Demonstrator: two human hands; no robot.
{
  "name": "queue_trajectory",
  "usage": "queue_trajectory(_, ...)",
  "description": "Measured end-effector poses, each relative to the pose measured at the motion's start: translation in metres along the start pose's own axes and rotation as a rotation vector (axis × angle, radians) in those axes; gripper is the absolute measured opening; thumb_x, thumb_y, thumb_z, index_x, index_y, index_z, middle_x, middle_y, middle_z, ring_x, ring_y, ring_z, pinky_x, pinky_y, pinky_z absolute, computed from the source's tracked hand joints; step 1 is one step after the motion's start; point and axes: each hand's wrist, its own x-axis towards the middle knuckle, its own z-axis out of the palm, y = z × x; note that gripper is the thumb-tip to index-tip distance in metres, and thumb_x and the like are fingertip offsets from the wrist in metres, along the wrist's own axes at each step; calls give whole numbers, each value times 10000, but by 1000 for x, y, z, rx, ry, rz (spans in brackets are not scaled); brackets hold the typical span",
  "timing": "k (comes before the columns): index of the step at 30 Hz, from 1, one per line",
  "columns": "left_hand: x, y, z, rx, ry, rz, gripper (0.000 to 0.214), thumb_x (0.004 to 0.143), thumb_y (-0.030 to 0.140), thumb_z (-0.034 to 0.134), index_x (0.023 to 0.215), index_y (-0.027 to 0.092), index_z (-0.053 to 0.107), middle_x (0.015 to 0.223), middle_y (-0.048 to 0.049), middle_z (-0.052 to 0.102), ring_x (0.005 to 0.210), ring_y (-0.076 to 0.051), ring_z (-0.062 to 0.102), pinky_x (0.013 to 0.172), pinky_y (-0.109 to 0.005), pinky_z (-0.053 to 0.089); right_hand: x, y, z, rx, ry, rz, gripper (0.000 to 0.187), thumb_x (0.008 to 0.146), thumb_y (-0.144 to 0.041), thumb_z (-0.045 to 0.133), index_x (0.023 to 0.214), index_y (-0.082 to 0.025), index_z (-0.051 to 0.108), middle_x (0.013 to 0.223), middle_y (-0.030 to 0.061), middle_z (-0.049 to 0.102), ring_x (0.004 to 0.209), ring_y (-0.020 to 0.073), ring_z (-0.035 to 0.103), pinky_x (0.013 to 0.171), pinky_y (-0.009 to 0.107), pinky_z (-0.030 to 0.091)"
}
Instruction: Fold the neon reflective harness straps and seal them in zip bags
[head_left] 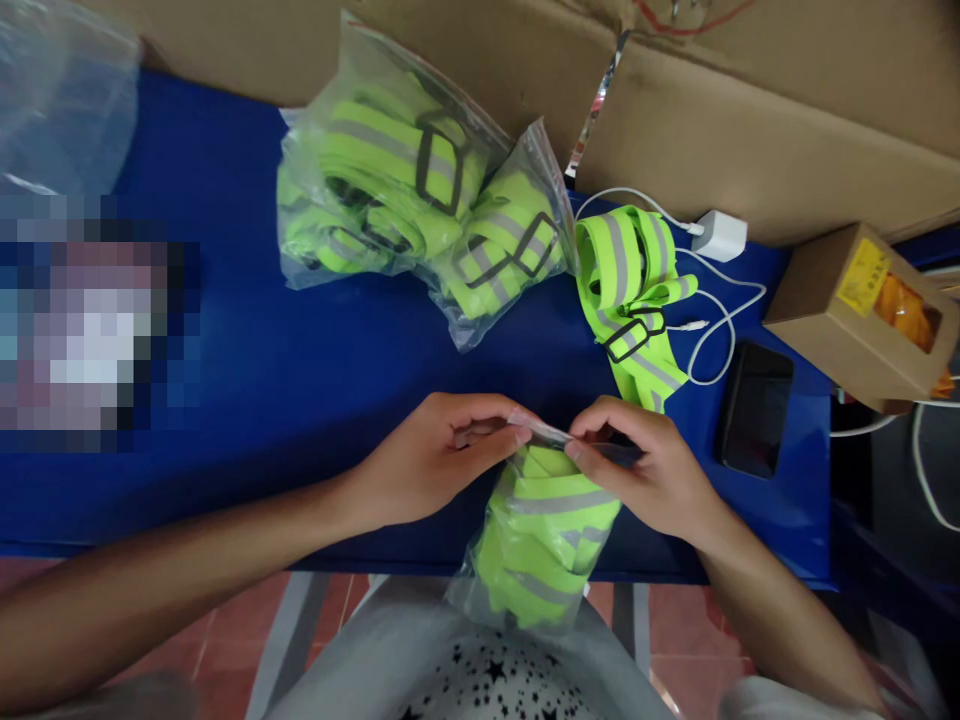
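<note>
A clear zip bag [551, 540] with a folded neon-yellow reflective strap [544, 515] inside hangs from both hands at the table's near edge. My left hand [461, 445] pinches the bag's top edge on the left, thumb against fingers. On the right of the same edge, my right hand [637, 460] grips it between thumb and fingertips. Just beyond my right hand lies a loose reflective strap [630, 290] with black buckles. Farther back, a large zip bag [382, 180] and a smaller zip bag [510, 240] hold more such straps.
The blue table [225, 340] ends close to my lap. A phone [756, 408], a white charger [720, 236] with its cable and a cardboard box [862, 310] lie to the right. Clear plastic [67, 90] is at the far left; large cardboard [712, 130] borders the back.
</note>
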Motion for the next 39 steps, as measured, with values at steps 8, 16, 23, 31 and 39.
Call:
queue_trajectory(8,1,-2,3,-15,104,56,228,975,366,665,1014,182,795,968,-26,828,875,-142,766,767,-179,585,-3,5,0,-25,-31,16,92,1000,-305,669,969,-218,664,757,-33,632,650,87,575,591,221,437)
queue_trajectory(16,-4,-5,8,179,104,123,190,1003,298,609,960,178,750,860,-6,789,767,-116,726,690,-172,548,-3,-2,12,-162,-27,-77,114,1025,-298,643,944,-217,646,703,-46,587,586,72,525,568,226,407)
queue_trajectory(23,-4,-7,10,66,49,151,174,1001,306,613,962,165,707,859,2,756,764,-96,710,672,-158,534,-6,1,16,-158,-36,-123,46,1026,-252,637,1028,-229,597,594,-107,434,471,37,417,476,194,318)
queue_trajectory(31,-5,-11,12,214,64,246,127,983,249,640,926,166,718,814,25,745,720,-67,686,649,-143,511,-7,-3,23,-212,5,-226,38,1023,-201,644,1055,-213,626,657,-97,518,465,11,402,461,185,295)
queue_trajectory(39,-2,7,-11,30,144,273,140,988,276,656,942,186,753,841,6,783,733,-92,713,638,-166,542,-4,6,1,-315,99,-303,323,1009,-225,663,745,-199,478,664,-61,443,564,52,436,540,222,320)
